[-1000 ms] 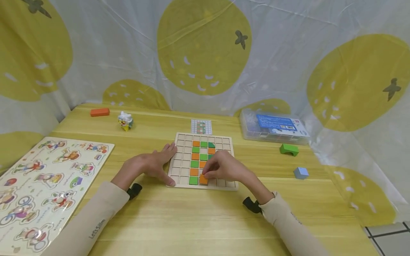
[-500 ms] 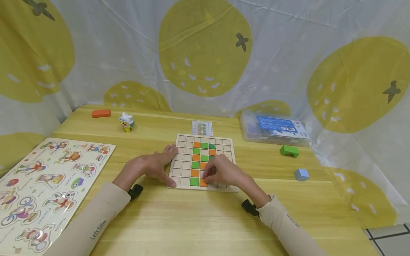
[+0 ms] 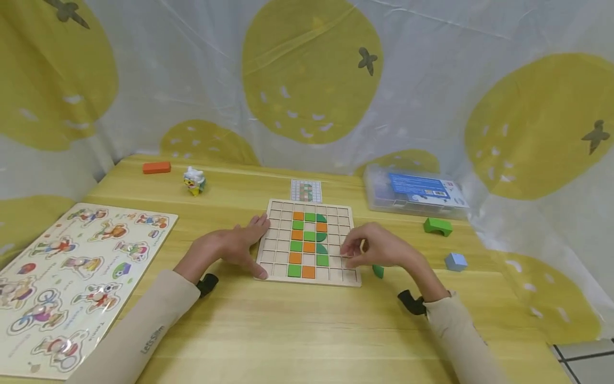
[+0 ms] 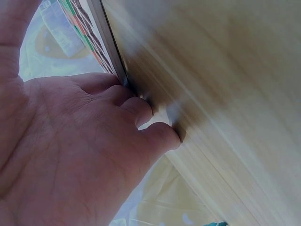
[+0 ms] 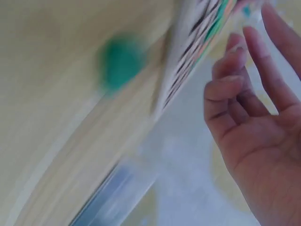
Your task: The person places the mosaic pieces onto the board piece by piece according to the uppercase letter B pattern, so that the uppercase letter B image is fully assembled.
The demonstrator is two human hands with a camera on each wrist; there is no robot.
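A wooden grid board (image 3: 336, 274) lies on the table in the head view, with orange tiles (image 3: 308, 272), light green tiles (image 3: 295, 271) and dark green rounded tiles (image 3: 322, 249) in its middle columns. My left hand (image 3: 238, 247) rests along the board's left side, thumb at the near corner, fingers by the far part of that edge. Over the right edge, my right hand (image 3: 376, 245) hovers with loosely bent fingers and nothing between them, as the right wrist view confirms. Below it a loose dark green piece (image 3: 378, 271) lies on the table, blurred in the right wrist view.
Behind the board lies a small pattern card (image 3: 306, 191). A clear plastic case (image 3: 417, 192), a green arch block (image 3: 437, 226) and a blue cube (image 3: 455, 262) are to the right. Leftward are a picture puzzle board (image 3: 144, 242), a toy figure (image 3: 194, 181) and a red block (image 3: 156, 168).
My right hand has let go of the orange tile, now flat in the bottom row, and moved right to the board's edge. The loose dark green piece shows now. The left hand stays.
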